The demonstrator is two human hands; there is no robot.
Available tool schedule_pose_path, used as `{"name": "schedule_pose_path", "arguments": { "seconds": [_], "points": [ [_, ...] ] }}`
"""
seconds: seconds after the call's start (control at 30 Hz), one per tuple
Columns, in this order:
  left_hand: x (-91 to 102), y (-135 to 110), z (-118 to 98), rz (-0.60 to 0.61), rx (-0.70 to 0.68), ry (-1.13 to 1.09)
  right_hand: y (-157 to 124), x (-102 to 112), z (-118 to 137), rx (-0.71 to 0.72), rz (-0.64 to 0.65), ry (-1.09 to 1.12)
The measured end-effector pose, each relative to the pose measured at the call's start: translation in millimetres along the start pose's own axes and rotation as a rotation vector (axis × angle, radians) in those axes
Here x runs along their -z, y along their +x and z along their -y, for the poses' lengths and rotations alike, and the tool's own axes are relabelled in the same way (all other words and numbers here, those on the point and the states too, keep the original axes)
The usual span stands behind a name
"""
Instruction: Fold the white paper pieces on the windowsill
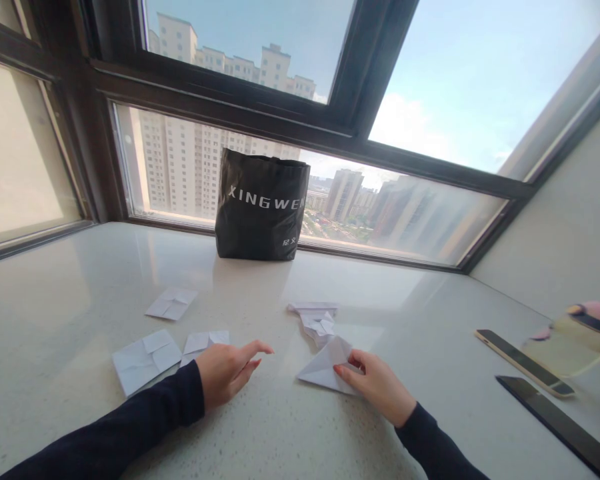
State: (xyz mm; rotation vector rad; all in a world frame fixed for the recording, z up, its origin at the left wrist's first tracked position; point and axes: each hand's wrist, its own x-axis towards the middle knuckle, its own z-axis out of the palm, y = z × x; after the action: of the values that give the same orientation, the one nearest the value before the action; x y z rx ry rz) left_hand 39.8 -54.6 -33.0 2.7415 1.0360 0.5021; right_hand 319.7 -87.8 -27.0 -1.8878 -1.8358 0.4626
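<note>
My right hand [377, 383] pinches the right side of a folded white paper [323, 367], thumb on top, its pointed corner aimed left. Just behind that paper lies another white folded paper piece [317, 320] with a long flat upper edge. My left hand [233, 370] hovers or rests over the white surface, fingers apart and holding nothing. Beside its wrist sits a square folded paper [203, 343], partly covered by the hand. Further left is a larger folded paper square [147, 359], and behind these a smaller folded square [171, 304].
A black bag [263, 210] with white lettering stands by the window at the back of the speckled white surface [260, 440]. On the right lie two phone-like dark slabs, one light-edged [525, 360] and one black [555, 420], near a pink-topped clear bottle [575, 340].
</note>
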Motion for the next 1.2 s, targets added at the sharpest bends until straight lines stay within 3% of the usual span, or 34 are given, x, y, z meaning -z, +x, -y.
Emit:
{"name": "schedule_pose_path", "arguments": {
  "seconds": [0.13, 0.3, 0.5, 0.6, 0.67, 0.73, 0.83, 0.93, 1.07, 1.2],
  "points": [
    [-1.1, 1, 1, -0.006, 0.01, -0.026, -4, -6, -5, 0.018, -0.154, -0.139],
    [-1.9, 1, -1, 0.031, 0.037, -0.097, -3, -14, -16, 0.142, -0.337, -0.208],
    [15.2, 6, -2, 0.07, 0.111, -0.041, -4, -14, -22, 0.239, -0.369, -0.257],
    [41.8, 11, 20, 0.006, 0.286, -0.068, -7, -5, -15, 0.246, -0.423, -0.316],
    [58.4, 10, 45, -0.049, 0.494, -0.031, -11, 2, -4, 0.279, -0.486, -0.363],
    [66.9, 5, 72, -0.099, 0.604, 0.036, -16, 6, 12, 0.353, -0.503, -0.365],
    [61.5, -6, 104, -0.136, 0.788, 0.11, -25, 1, 43, 0.497, -0.38, -0.277],
    [47.6, -13, 122, -0.119, 0.814, 0.092, -35, -16, 73, 0.591, -0.146, -0.167],
    [41.5, -13, 128, -0.124, 0.764, 0.037, -43, -43, 100, 0.631, 0.067, -0.053],
    [47.2, -14, 129, -0.142, 0.848, 0.025, -43, -59, 107, 0.634, 0.142, 0.011]
  ]
}}
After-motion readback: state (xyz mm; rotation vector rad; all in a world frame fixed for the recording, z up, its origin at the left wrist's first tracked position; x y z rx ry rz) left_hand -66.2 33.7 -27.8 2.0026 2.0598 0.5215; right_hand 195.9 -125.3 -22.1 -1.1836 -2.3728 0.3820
